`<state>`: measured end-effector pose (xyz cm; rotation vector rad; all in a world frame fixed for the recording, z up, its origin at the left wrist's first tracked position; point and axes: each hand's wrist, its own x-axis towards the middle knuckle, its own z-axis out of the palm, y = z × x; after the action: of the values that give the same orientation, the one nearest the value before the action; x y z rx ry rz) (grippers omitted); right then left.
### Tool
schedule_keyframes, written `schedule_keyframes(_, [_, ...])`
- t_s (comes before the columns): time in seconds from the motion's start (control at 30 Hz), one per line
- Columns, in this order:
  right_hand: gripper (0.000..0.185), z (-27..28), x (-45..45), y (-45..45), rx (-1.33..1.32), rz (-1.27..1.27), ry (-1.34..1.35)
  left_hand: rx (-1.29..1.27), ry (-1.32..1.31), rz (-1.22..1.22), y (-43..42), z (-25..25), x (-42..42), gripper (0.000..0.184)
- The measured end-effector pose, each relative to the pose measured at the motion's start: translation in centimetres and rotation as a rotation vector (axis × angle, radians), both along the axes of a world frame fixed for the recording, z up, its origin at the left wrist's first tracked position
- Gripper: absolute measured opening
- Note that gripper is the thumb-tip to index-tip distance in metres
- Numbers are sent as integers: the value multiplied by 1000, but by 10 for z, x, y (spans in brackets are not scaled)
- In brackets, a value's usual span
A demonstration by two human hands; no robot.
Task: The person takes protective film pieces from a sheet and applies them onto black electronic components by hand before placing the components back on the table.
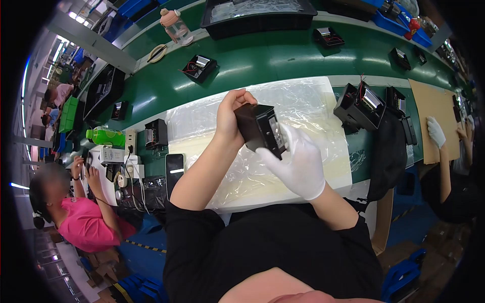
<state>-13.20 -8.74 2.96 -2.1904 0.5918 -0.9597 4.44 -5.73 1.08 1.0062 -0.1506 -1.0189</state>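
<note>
A black box-shaped unit [254, 128] is held up over the plastic-covered work surface, tilted, with a clear or shiny part on its right face. My bare left hand [233, 117] wraps round its upper left side, fingers over the top edge. My right hand [298, 164], in a white glove, holds its right and lower side, thumb near the bottom edge. Beneath both hands lies clear plastic film [323, 151] over a pale sheet. A phone [175, 174] lies by my left forearm.
Similar black units stand at the left [155, 134], at the back [200, 68] and at the right [361, 106]. A large black bin [257, 26] stands behind, near a pink-capped bottle [176, 28]. Co-workers sit on both sides; one's gloved hand [435, 132] rests on cardboard.
</note>
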Motion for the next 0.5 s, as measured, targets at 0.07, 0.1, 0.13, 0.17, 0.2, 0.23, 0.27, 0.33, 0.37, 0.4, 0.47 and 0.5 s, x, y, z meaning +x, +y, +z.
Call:
schedule_keyframes(0.07, [39, -1, 0, -8, 22, -16, 80, -3, -113, 14, -12, 2, 1, 27])
schedule_keyframes(0.1, [41, -2, -1, -14, 46, -27, 160, -1, -227, 32, -18, 3, 5, 26])
schedule_keyframes(0.13, [43, -4, -1, -19, 73, -35, 240, 7, -341, 55, -23, 5, 10, 27])
schedule_keyframes(0.17, [45, -6, 0, -24, 96, -41, 317, 15, -458, 81, -29, 7, 17, 27])
schedule_keyframes(0.2, [46, -13, 0, -28, 48, -38, 228, -18, -679, 147, -40, 3, 24, 22])
schedule_keyframes(0.23, [47, -19, -2, -30, 2, -36, 140, -47, -897, 213, -49, -3, 35, 19])
schedule_keyframes(0.27, [47, -20, -5, -33, -4, -21, 131, -46, -905, 229, -52, -1, 46, 19])
schedule_keyframes(0.33, [46, -21, -16, -37, 56, 29, 122, 188, -1278, 2, -54, 1, 66, 14])
schedule_keyframes(0.37, [46, -17, -23, -38, 67, 34, 173, 189, -1442, 27, -59, -12, 87, 16])
schedule_keyframes(0.4, [47, -12, -30, -40, 76, 34, 223, 186, -1607, 51, -63, -33, 110, 20])
schedule_keyframes(0.47, [49, -18, -49, -45, 28, 20, 265, 451, -1918, 218, -52, -61, 154, 19])
schedule_keyframes(0.5, [51, -22, -59, -47, -16, 10, 311, 747, -2199, 403, -43, -73, 174, 19])
